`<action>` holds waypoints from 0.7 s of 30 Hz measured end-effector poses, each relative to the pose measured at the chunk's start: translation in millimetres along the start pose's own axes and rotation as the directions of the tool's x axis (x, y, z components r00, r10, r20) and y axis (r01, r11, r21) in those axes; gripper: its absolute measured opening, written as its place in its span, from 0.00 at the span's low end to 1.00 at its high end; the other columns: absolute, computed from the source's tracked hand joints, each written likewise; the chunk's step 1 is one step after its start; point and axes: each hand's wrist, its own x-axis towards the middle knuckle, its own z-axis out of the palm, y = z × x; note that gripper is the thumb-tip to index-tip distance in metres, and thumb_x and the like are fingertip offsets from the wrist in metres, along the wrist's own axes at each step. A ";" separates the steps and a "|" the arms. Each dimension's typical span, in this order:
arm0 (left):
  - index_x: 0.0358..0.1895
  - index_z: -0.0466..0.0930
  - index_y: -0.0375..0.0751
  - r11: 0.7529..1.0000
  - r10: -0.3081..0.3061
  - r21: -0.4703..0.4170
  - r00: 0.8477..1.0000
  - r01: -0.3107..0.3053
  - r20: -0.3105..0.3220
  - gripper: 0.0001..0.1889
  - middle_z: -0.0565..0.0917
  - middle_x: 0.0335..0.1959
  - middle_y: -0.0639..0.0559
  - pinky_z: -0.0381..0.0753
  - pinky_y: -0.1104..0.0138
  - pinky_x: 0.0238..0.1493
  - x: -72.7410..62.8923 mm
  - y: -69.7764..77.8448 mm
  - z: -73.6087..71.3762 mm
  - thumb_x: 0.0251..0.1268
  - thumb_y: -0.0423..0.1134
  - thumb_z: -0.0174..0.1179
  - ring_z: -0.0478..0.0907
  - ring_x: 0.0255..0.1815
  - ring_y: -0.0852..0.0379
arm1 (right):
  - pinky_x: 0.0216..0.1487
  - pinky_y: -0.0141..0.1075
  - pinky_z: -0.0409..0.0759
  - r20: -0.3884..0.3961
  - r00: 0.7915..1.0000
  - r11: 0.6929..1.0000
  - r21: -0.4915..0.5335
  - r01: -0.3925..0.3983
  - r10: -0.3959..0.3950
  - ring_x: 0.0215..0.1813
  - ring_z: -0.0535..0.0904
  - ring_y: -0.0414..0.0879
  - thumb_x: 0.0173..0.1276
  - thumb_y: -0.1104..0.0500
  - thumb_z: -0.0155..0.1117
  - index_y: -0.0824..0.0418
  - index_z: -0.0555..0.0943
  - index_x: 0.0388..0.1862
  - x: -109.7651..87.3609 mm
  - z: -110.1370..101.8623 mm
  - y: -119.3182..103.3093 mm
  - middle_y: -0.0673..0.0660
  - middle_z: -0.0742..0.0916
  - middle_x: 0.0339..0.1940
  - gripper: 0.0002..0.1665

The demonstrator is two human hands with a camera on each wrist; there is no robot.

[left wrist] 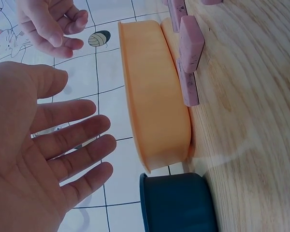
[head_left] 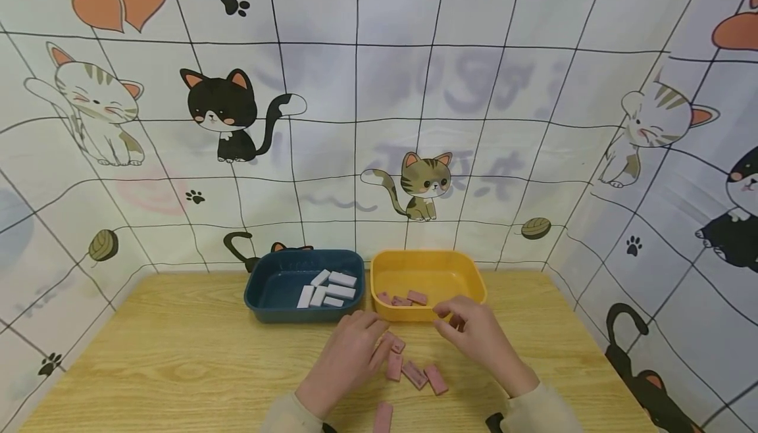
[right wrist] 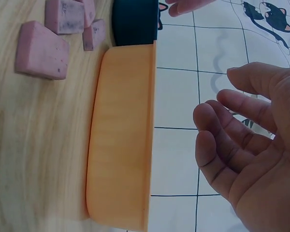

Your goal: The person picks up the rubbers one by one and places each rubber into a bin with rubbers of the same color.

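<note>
My left hand (head_left: 351,356) hovers over the wooden table, in front of the gap between two trays, its fingers extended and nothing held. In the left wrist view its palm shows with spread fingers. My right hand (head_left: 476,337) is by the front right of the yellow tray (head_left: 450,278), its fingers loosely bent around nothing. Several pink domino-like blocks (head_left: 435,379) lie on the table between and below the hands, some with dark markings. One pink block (head_left: 393,342) is close to the left fingertips. Inside the yellow tray are a few more pink blocks (head_left: 417,297).
A dark blue tray (head_left: 269,288) stands left of the yellow one, holding several white blocks (head_left: 341,291). Another pink block (head_left: 383,417) lies near the front of the wooden table (head_left: 195,354). A cloth (head_left: 331,156) printed with cats and grid lines hangs behind and at the sides.
</note>
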 end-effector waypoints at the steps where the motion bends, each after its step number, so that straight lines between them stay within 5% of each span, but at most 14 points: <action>1: 0.43 0.88 0.44 1.000 0.002 -0.002 1.000 -0.002 -0.001 0.09 0.86 0.41 0.55 0.80 0.61 0.43 -0.2 0.5 -0.1 0.74 0.44 0.62 0.80 0.43 0.56 | 0.28 0.30 0.77 -0.004 1.000 1.000 0.004 0.008 -0.008 0.28 0.75 0.30 0.61 0.67 0.75 0.59 0.88 0.40 -1.9 0.4 -0.4 0.51 0.88 0.35 0.08; 11: 0.40 0.87 0.45 0.999 0.013 -0.052 0.999 -0.011 0.033 0.10 0.86 0.42 0.55 0.81 0.59 0.50 -0.6 6.7 -1.6 0.75 0.46 0.62 0.81 0.47 0.57 | 0.26 0.30 0.77 -0.031 0.997 0.997 0.016 0.075 -0.074 0.27 0.75 0.29 0.61 0.67 0.75 0.60 0.88 0.40 -20.3 6.0 0.3 0.53 0.89 0.35 0.08; 21: 0.42 0.88 0.46 0.998 0.053 -0.042 0.998 -0.053 0.013 0.09 0.85 0.41 0.56 0.81 0.60 0.51 -2.7 14.3 -0.8 0.75 0.44 0.61 0.80 0.45 0.58 | 0.28 0.31 0.79 0.039 0.998 0.999 0.026 -0.043 0.042 0.29 0.76 0.31 0.63 0.65 0.75 0.60 0.87 0.44 -35.7 10.8 0.3 0.54 0.88 0.37 0.10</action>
